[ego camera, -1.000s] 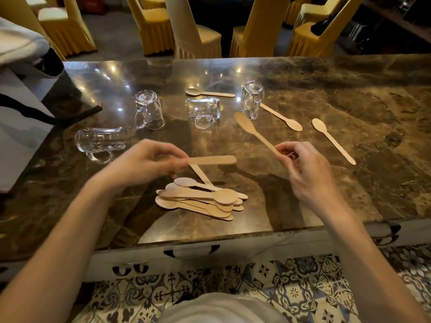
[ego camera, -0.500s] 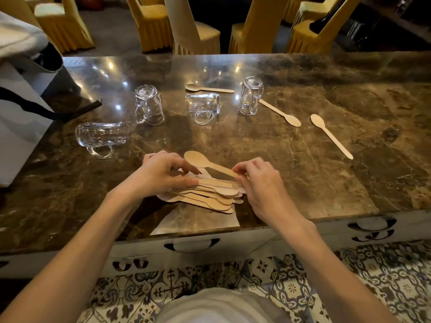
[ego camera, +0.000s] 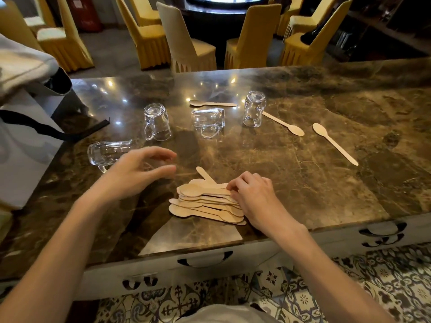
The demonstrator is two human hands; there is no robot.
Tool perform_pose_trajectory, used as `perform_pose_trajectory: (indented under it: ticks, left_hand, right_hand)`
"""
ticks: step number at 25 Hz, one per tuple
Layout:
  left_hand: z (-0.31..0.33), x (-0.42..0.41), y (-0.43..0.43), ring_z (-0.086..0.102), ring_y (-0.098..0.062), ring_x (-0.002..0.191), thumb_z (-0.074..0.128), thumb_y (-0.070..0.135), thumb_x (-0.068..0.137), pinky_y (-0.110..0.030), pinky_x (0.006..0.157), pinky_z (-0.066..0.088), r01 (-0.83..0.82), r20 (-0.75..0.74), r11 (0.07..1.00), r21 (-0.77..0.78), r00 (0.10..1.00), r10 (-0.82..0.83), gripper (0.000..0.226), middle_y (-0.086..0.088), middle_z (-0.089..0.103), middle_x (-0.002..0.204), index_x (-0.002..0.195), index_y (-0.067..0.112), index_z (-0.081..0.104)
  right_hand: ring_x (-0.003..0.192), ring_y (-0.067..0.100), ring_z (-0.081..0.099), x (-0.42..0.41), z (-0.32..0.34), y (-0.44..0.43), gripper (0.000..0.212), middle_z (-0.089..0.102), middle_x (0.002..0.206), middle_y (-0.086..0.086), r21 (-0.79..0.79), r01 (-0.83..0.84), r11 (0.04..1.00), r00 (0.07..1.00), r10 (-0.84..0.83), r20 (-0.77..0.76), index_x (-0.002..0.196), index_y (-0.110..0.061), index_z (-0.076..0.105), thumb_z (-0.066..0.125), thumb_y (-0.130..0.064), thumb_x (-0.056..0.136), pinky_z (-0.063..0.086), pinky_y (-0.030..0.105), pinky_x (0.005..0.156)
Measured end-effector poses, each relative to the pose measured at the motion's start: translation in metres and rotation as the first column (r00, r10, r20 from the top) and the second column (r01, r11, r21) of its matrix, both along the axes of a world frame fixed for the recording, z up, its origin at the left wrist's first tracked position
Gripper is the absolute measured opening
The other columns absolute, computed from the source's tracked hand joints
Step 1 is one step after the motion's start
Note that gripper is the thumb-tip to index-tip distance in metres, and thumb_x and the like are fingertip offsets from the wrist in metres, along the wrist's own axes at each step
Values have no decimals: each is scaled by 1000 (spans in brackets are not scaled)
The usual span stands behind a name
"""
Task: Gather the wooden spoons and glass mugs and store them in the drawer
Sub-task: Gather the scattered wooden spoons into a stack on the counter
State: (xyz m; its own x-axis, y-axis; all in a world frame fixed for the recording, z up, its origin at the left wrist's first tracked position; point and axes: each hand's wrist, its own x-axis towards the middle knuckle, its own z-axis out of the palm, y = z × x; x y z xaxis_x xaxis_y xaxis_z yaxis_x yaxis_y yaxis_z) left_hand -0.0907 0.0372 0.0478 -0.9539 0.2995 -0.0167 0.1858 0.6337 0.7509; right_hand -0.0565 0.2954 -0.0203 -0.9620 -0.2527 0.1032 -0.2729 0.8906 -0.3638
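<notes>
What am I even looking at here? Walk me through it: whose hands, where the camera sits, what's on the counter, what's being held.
There is no machine: a person works with bare hands, and one camera worn on the head looks down at them. The right hand rests its fingers on a pile of wooden spoons near the front edge of the marble counter. The left hand hovers open and holds nothing. Three more spoons lie apart farther back: one at the far middle and two on the right. Four glass mugs are out: two upside down, two on their sides. Closed drawers sit under the counter.
</notes>
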Motion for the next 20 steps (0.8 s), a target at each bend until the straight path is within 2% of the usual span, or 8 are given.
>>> perform_pose_trajectory:
  ticks: [2, 6, 9, 12, 16, 18, 20]
  left_hand:
    - [8, -10, 3, 60, 10, 91, 63, 41, 80, -8, 74, 47, 11, -39, 1000, -8, 999, -11, 30, 17, 66, 102, 109, 34, 64]
    - [28, -45, 23, 59, 9, 86, 58, 36, 87, -12, 65, 45, 44, -128, 996, -76, 990, -53, 22, 22, 61, 98, 109, 33, 62]
    - [41, -90, 49, 57, -2, 84, 58, 31, 90, -15, 69, 42, 9, -261, 992, -122, 964, -41, 22, 10, 63, 98, 110, 24, 63]
    - [44, -144, 73, 57, -12, 88, 59, 28, 90, -22, 77, 44, -48, -347, 977, -209, 938, -29, 24, -3, 64, 104, 110, 15, 66]
    - [30, -205, 94, 57, -18, 91, 60, 27, 90, -34, 82, 47, -76, -292, 927, -367, 956, -37, 25, -9, 62, 111, 111, 15, 66]
    - [17, -228, 101, 60, -23, 96, 62, 28, 88, -41, 88, 49, -54, -225, 910, -410, 973, -44, 25, -10, 64, 112, 110, 16, 67]
    - [1, -246, 105, 61, -23, 95, 63, 29, 87, -39, 87, 50, -23, -172, 903, -429, 983, -56, 25, -10, 65, 111, 109, 17, 68]
  right_hand:
    - [109, 16, 47, 1, 4, 1, 25, 56, 115, -4, -8, -14, 1000, 999, 14, 29, 118, -24, 58, 51, -24, 94, 29, 33, 99]
    - [108, 15, 51, -6, 28, 21, 25, 61, 114, -5, -62, 11, 998, 1000, -11, 4, 114, -25, 61, 54, -32, 91, 29, 34, 100]
    - [101, 19, 57, -31, 46, 69, 24, 65, 109, 0, -66, 185, 980, 980, -189, -58, 108, -22, 65, 62, -31, 86, 40, 40, 96]
    - [97, 26, 61, -58, 49, 130, 23, 68, 106, 7, -104, 425, 899, 896, -434, -90, 104, -17, 67, 66, -28, 84, 48, 40, 87]
    - [101, 34, 59, -69, 27, 190, 32, 65, 110, 14, 6, 683, 731, 730, -682, -41, 109, -15, 66, 67, -34, 83, 47, 39, 80]
    - [101, 35, 59, -71, 15, 205, 35, 64, 109, 15, 49, 711, 701, 703, -711, -23, 110, -14, 66, 67, -37, 83, 47, 39, 78]
    - [98, 34, 59, -74, 8, 214, 34, 65, 105, 15, 47, 708, 704, 706, -707, -49, 109, -12, 67, 67, -34, 83, 47, 37, 76]
